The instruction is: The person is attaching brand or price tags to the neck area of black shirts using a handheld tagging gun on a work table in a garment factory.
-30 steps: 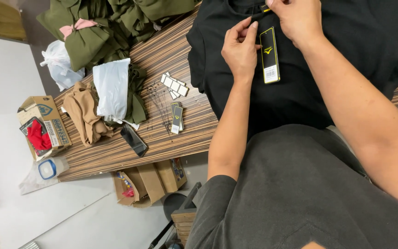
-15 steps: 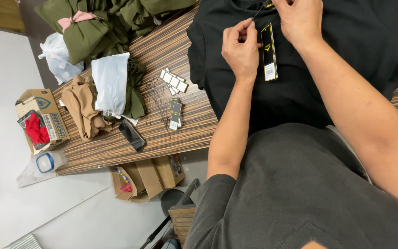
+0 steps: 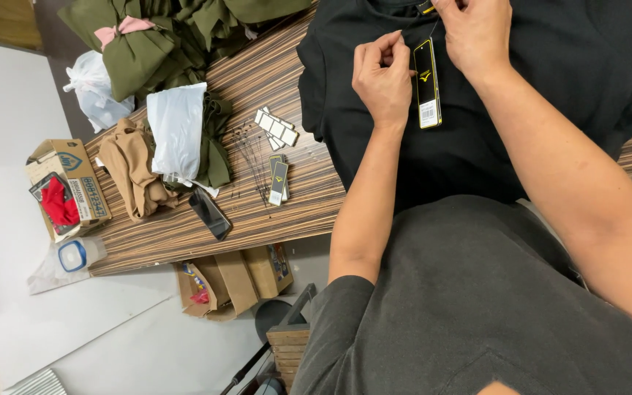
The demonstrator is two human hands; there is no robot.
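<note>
A black shirt [image 3: 550, 66] lies spread on the striped wooden table [image 3: 184, 230]. A long black hang tag with yellow edging [image 3: 427, 84] rests on the shirt near its collar. My left hand [image 3: 383, 77] pinches a thin string just left of the tag's top. My right hand [image 3: 477, 33] holds the string and collar area above the tag, its fingertips partly cut off by the frame's top edge.
Left of the shirt lie spare black tags [image 3: 278, 179], white labels [image 3: 276, 128], thin strings [image 3: 251, 157], a phone [image 3: 209, 213], a white plastic bag [image 3: 178, 132], tan cloth [image 3: 132, 167] and olive garments [image 3: 155, 44]. Cardboard boxes [image 3: 67, 186] stand beside and below the table.
Both hands stay at the tag near the collar; the left fingers have shifted slightly on the string. The view has drifted a little.
</note>
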